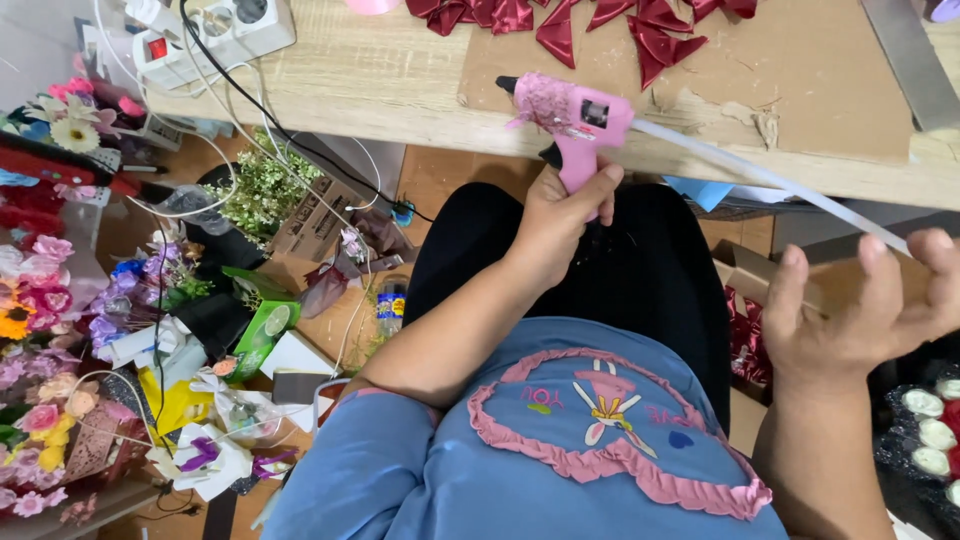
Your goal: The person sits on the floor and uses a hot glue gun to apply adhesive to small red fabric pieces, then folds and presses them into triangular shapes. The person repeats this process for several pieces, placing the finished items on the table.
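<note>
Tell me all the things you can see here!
hot glue gun: one, pink, held at the table edge
glue stick: one, clear-white, sticking out the back of the gun
folded ribbon pieces: many, dark red, on the cardboard sheet
wooden table: one, pale
power strip: one, white, table's left corner
artificial flowers: many, pink, purple, yellow, on the left
left hand: grips the gun's handle
right hand: open, fingers by the stick's far end

Left hand (558, 222) closed around pink glue gun (575, 120), glue stick (770, 180) trailing to right hand's (860, 320) fingertips, wooden table (400, 70) above
</note>
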